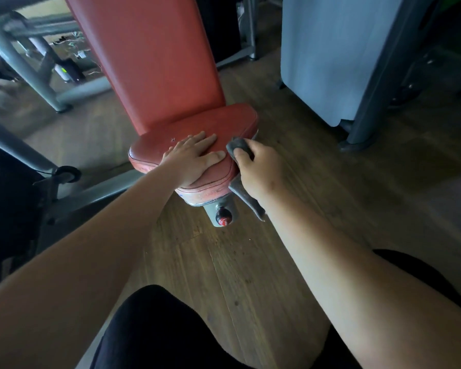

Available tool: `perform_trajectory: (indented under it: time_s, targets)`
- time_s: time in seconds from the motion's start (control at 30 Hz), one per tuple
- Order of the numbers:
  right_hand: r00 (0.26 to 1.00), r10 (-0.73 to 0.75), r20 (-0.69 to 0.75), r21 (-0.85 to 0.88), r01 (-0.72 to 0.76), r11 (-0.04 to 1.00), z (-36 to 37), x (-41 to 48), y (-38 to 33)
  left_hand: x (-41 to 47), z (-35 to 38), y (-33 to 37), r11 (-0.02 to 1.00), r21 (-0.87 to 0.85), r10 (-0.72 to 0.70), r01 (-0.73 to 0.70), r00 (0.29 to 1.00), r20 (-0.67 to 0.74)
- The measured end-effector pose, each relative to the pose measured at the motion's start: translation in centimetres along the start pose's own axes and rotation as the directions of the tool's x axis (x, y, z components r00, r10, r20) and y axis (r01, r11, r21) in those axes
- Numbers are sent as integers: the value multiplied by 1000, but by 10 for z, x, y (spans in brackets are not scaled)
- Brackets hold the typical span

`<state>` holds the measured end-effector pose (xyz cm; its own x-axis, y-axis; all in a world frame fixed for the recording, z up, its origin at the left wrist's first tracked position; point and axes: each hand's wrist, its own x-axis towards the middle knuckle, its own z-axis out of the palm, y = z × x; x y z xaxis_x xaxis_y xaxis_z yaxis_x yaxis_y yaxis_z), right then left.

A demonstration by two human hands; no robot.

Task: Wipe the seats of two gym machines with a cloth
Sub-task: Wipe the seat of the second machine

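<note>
A red padded seat (224,121) of a gym machine sits in the middle of the view, with a tall red backrest (155,57) rising behind it. My left hand (194,158) lies flat on the seat's front part, fingers straight. My right hand (258,166) grips a grey cloth (237,146) at the seat's right edge. One end of the cloth hangs down below my wrist. A red adjustment knob (222,218) sticks out under the seat's front.
Grey metal frame tubes (22,65) stand at the left. A pale grey panel (328,54) and a dark upright post (378,75) stand at the right. Wooden floor (330,209) surrounds the seat. My legs in black shorts fill the bottom.
</note>
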<state>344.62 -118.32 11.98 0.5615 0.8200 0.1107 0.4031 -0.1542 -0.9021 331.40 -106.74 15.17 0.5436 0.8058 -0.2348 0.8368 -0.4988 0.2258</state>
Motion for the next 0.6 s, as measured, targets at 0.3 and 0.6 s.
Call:
perform_trajectory:
  time_s: [0.3,0.6]
  targets:
    - [1000,-20,-8,234,21,972,-30,9,-61,-49,-9,41,548,-807,-41,-221,956,-290]
    - [961,52,271,736,-241,633,-7,-13,-94,-60,-7,43,535,-784,-217,-316,845,-489]
